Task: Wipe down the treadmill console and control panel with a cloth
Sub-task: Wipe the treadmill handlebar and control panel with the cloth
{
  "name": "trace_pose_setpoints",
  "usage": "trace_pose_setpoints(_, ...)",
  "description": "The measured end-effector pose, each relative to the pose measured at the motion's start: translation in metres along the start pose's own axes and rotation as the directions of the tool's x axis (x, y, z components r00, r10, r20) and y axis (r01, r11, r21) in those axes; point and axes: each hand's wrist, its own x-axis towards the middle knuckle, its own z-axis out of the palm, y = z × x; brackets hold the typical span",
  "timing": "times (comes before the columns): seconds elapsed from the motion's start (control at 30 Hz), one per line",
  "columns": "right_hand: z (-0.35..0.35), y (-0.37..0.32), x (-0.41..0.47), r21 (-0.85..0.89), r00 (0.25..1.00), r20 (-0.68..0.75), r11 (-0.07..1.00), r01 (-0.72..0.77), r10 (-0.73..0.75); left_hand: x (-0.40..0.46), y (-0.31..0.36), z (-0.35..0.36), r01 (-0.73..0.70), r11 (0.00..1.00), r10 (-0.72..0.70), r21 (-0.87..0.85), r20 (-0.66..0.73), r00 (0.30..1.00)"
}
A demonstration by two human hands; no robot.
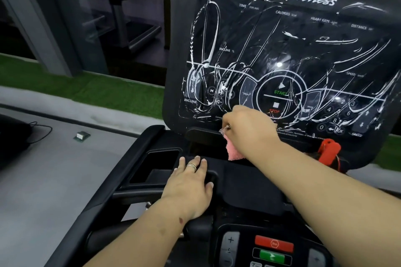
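The right hand (pixel 243 124) is gripping a pink cloth (pixel 233 151) in curled fingers, just right of the frame's centre, and is pressing it against the lower edge of the console screen (pixel 282 54), beside the STOP marking. Most of the cloth is hanging below the fist, over the dark tray (pixel 238 180) beneath the screen. The left hand (pixel 188 182) is lying flat and relaxed on that tray at lower centre, fingers straight, holding nothing, seemingly bracing the body. White smears of cleaner (pixel 208 34) are covering the screen, which is filling the upper right of the frame. Nearly all of that streaked surface is lying above the cloth and to both sides, so the wiping looks barely begun, and the right hand, already touching the glass, is the one placed to sweep upward. The control panel (pixel 271 249) with its red and green buttons is sitting at the bottom edge, nearer the body than either hand and apparently untouched.
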Motion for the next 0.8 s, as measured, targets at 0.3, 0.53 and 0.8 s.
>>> trace_pose_setpoints(0.3,0.006,0.051,-0.058,0.115,0.982,-0.072,0.980,-0.164,0.173,0.000,0.002,-0.002,0.000,1.000,0.000,-0.004,0.008,1.000)
trace_pose_setpoints(0.53,0.018,0.043,-0.082,0.280,0.988,-0.145,0.960,-0.011,0.054,0.001,0.000,-0.004,0.006,0.999,-0.005,-0.036,0.029,1.000)
trace_pose_setpoints(0.8,0.037,0.071,-0.102,0.324,0.973,-0.138,0.937,-0.130,0.183,0.008,0.013,-0.007,0.081,0.994,-0.079,-0.067,0.040,0.996)
